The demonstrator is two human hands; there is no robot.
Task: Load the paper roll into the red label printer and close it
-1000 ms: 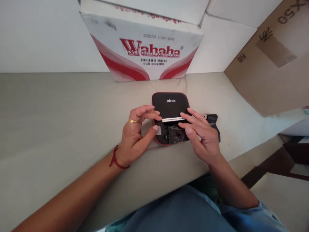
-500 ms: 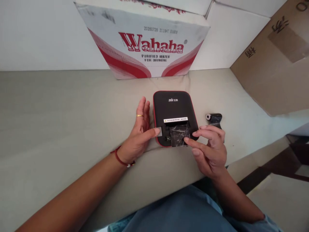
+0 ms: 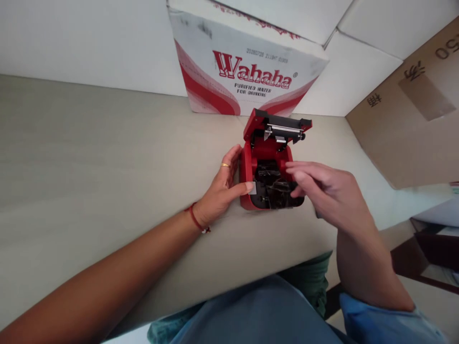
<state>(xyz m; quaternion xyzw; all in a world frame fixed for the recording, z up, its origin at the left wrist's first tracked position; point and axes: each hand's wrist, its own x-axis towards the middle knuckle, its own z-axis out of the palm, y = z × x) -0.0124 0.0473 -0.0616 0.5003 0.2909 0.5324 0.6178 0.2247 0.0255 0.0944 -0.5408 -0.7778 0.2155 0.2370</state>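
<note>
A small red and black label printer [image 3: 245,165] sits on the table with its lid [image 3: 283,125] raised. Inside lies a roll of dark glossy film [image 3: 268,168], and a strip of it runs out over the front edge. My left hand [image 3: 227,184] grips the printer's left side, thumb on a grey button [image 3: 252,188] and fingers along the wall. Over the right side of the opening is my right hand [image 3: 322,188], fingers stretched out and somewhat blurred. I see nothing held in it; whether the fingertips touch the film I cannot tell.
A white and red water carton [image 3: 251,71] stands behind the printer against white boxes [image 3: 373,52]. At the right is a large brown cardboard box [image 3: 401,134]. The table's front edge runs close to my body.
The printer's lid has swung up, showing the red inside and the roll. My right hand has lifted from the strip at the front. My left hand stays on the printer's left side.
</note>
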